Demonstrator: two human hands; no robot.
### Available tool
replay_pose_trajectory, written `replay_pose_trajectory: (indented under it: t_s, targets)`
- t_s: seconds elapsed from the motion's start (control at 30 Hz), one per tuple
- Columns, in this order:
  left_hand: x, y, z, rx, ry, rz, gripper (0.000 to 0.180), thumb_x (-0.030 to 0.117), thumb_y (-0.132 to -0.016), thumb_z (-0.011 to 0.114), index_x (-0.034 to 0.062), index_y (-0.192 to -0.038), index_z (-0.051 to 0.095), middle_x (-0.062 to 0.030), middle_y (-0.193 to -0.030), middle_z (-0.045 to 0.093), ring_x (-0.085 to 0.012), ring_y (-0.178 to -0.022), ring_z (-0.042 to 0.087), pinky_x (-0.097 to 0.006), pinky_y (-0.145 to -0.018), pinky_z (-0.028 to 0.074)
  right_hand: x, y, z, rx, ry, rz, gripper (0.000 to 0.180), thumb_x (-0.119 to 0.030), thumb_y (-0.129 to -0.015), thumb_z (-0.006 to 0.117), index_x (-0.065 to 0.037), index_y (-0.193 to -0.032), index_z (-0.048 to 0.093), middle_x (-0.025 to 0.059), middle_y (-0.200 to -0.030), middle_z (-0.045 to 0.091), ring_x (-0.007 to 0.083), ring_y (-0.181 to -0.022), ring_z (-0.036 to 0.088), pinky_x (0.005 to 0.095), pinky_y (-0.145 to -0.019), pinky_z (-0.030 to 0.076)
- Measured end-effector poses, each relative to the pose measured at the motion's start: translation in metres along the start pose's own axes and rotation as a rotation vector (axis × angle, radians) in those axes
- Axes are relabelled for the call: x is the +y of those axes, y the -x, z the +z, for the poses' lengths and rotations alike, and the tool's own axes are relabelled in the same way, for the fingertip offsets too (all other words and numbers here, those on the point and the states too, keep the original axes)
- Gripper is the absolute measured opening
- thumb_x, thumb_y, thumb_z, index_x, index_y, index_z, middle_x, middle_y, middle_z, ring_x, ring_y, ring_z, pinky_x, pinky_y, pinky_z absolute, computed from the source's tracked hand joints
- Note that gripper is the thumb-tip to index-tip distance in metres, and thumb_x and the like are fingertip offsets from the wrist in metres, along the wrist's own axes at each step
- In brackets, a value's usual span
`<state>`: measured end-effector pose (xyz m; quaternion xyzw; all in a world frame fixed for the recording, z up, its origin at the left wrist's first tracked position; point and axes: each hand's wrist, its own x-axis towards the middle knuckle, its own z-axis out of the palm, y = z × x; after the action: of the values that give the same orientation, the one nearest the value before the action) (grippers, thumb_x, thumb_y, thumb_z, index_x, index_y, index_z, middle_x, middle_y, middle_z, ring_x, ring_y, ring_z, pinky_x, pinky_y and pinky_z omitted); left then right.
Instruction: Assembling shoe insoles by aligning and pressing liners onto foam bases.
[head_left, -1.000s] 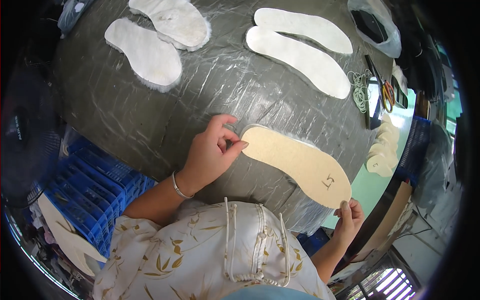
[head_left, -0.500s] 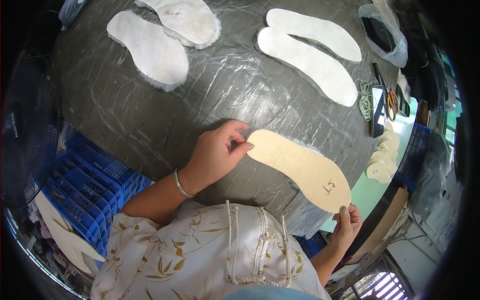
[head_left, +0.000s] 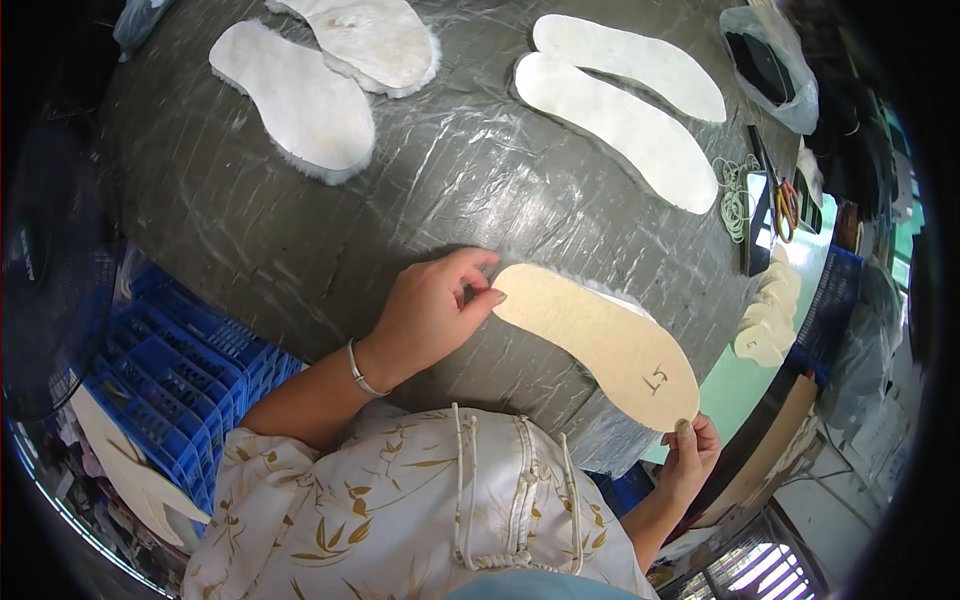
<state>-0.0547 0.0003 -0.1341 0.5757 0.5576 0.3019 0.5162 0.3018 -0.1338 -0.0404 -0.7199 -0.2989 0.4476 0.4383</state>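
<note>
A cream insole-shaped pattern (head_left: 590, 335) with a handwritten mark near its wide end lies close in front of me. My left hand (head_left: 440, 305), a metal bangle on its wrist, pinches the narrow end between thumb and finger. At the wide end my right hand (head_left: 692, 450) grips the edge, thumb on top. Along the far edge of the pattern shows a strip of a white insole (head_left: 625, 303) beneath it; the rest of that piece is covered. Whether my fingers hold both layers I cannot tell.
Plastic film covers the table (head_left: 420, 190). Two fluffy-edged insoles (head_left: 300, 100) lie far left, two slim white insoles (head_left: 630, 130) far right. Scissors (head_left: 786, 208), a coil of cord (head_left: 735, 200) and small cream pieces (head_left: 768, 318) sit at the right. Blue crates (head_left: 190, 370) stand at left.
The pattern has shifted slightly toward me at its far edge, so more of the white insole beneath shows. Both hands keep their hold, moving only a little.
</note>
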Motion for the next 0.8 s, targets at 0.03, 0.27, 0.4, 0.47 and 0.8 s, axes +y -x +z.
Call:
replay_pose_trajectory:
  t_s: [0.03, 0.27, 0.4, 0.47, 0.8]
  targets:
    - [-0.001, 0.000, 0.000, -0.006, -0.014, 0.002, 0.033, 0.006, -0.081, 0.076, 0.0012, -0.113, 0.065, -0.0089, -0.082, 0.072, -0.0085, -0.053, 0.058, -0.024, -0.052, 0.045, 0.001, 0.000, 0.000, 0.005, 0.000, -0.008, 0.016, -0.012, -0.087, 0.074, 0.000, -0.088, 0.064, 0.0022, -0.074, 0.061, 0.0074, -0.059, 0.049, 0.0236, -0.057, 0.044]
    - [0.005, -0.006, 0.005, -0.015, -0.040, -0.072, 0.027, 0.002, -0.080, 0.077, 0.0001, -0.106, 0.070, -0.0037, -0.078, 0.070, -0.0045, -0.061, 0.057, -0.021, -0.057, 0.047, 0.003, -0.005, -0.001, -0.022, 0.033, 0.001, 0.009, -0.007, -0.086, 0.070, 0.001, -0.086, 0.065, 0.0027, -0.077, 0.059, 0.0087, -0.064, 0.053, 0.0222, -0.060, 0.043]
    - [-0.003, -0.004, 0.001, 0.003, -0.022, -0.050, 0.026, 0.004, -0.080, 0.076, 0.0020, -0.105, 0.071, -0.0069, -0.080, 0.070, -0.0083, -0.059, 0.058, -0.023, -0.055, 0.048, -0.002, -0.001, 0.008, 0.001, 0.072, -0.020, 0.008, -0.005, -0.084, 0.071, 0.001, -0.085, 0.066, 0.0030, -0.081, 0.057, 0.0092, -0.066, 0.053, 0.0225, -0.062, 0.042]
    - [0.000, -0.006, 0.002, -0.018, -0.030, -0.057, 0.026, 0.003, -0.080, 0.077, 0.0013, -0.105, 0.070, -0.0072, -0.081, 0.070, -0.0084, -0.059, 0.059, -0.023, -0.055, 0.048, 0.002, -0.003, 0.005, 0.017, 0.073, 0.014, 0.007, -0.005, -0.085, 0.071, 0.001, -0.085, 0.066, 0.0032, -0.084, 0.058, 0.0087, -0.068, 0.053, 0.0223, -0.062, 0.042]
    - [0.007, -0.004, 0.003, -0.037, -0.068, -0.107, 0.026, -0.002, -0.080, 0.076, -0.0023, -0.105, 0.070, -0.0058, -0.083, 0.069, -0.0053, -0.063, 0.059, -0.018, -0.052, 0.047, 0.015, -0.021, 0.008, 0.060, -0.032, 0.157, 0.007, -0.004, -0.090, 0.067, 0.002, -0.094, 0.066, 0.0084, -0.099, 0.068, 0.0092, -0.072, 0.058, 0.0229, -0.064, 0.047]
